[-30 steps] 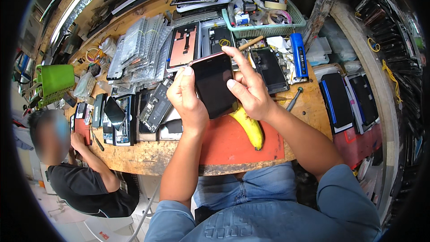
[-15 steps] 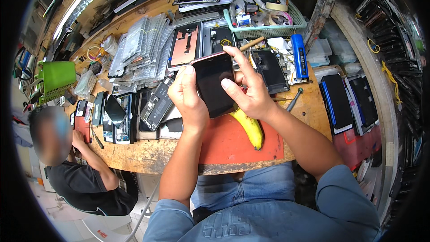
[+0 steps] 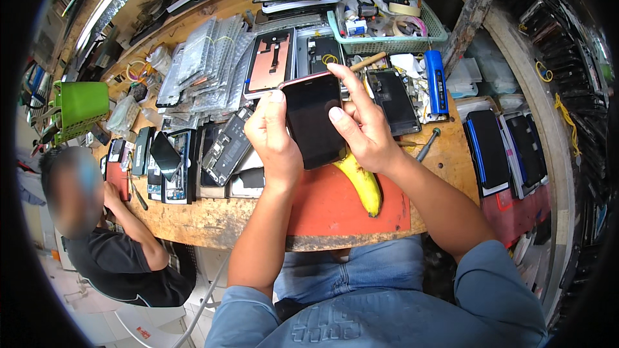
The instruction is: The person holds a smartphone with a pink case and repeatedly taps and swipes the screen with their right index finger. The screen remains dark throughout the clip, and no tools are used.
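Note:
A smartphone [image 3: 314, 122] with a dark screen is held up over the bench between both hands. My left hand [image 3: 274, 138] grips its left edge, the thumb along the side near the top. My right hand [image 3: 367, 125] holds the right side, with the index finger at the top corner and the thumb by the screen's right edge. Beneath the phone, a yellow banana [image 3: 362, 187] lies on a red mat [image 3: 322, 209], its upper end hidden by the phone and my right hand.
Opened phones [image 3: 227, 148] and bubble-wrapped parts [image 3: 209, 58] crowd the bench. A pale green basket [image 3: 387, 44] of supplies stands at the back. To the right are a blue tool [image 3: 436, 84] and a screwdriver [image 3: 428, 144]. A co-worker [image 3: 122, 251] sits at the left.
My right thumb has shifted from over the screen toward the phone's right edge. The whole view has shifted slightly; both hands keep hold of the smartphone.

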A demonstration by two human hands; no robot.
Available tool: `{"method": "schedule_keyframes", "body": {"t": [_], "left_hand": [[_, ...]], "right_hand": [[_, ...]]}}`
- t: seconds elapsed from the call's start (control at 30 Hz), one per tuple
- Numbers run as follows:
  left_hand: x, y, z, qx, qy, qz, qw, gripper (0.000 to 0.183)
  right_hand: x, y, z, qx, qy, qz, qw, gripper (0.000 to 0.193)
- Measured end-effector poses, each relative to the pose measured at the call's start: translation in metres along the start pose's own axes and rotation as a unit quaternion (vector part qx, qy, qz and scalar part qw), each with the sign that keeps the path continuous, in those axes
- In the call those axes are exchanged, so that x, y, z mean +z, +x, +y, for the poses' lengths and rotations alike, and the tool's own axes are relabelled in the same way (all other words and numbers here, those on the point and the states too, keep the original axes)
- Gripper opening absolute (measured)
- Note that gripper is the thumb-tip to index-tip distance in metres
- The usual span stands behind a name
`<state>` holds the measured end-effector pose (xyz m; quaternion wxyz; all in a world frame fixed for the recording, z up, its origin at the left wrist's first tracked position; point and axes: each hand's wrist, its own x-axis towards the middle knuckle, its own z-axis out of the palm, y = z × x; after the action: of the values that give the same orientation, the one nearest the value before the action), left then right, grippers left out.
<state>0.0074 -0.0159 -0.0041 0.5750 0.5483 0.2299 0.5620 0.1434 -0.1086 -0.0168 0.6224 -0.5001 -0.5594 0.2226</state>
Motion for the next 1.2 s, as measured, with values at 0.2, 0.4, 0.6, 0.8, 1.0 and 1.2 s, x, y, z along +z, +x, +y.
{"method": "schedule_keyframes", "body": {"t": [0.2,0.4,0.6,0.8,1.0,1.2], "left_hand": [[-0.004,0.003,-0.006,0.028,0.016,-0.005,0.999,0.038],[-0.003,0.004,-0.008,0.015,0.009,0.000,1.000,0.036],[-0.006,0.003,-0.008,0.000,-0.004,-0.003,1.000,0.035],[0.009,0.002,0.002,0.002,-0.008,0.031,1.000,0.035],[-0.004,0.001,-0.007,0.049,0.038,-0.006,0.998,0.038],[-0.004,0.003,-0.007,0.049,0.021,-0.015,0.998,0.037]], "right_hand": [[0.000,-0.001,0.005,-0.015,0.006,-0.005,1.000,0.072],[0.003,-0.002,0.014,-0.044,0.037,-0.012,0.998,0.084],[0.001,0.000,0.016,-0.036,0.061,-0.029,0.997,0.090],[-0.003,0.000,0.017,-0.041,0.061,-0.043,0.996,0.091],[-0.001,-0.001,0.009,-0.020,0.034,-0.016,0.999,0.077],[-0.002,-0.001,0.008,-0.033,0.058,-0.019,0.998,0.076]]}}
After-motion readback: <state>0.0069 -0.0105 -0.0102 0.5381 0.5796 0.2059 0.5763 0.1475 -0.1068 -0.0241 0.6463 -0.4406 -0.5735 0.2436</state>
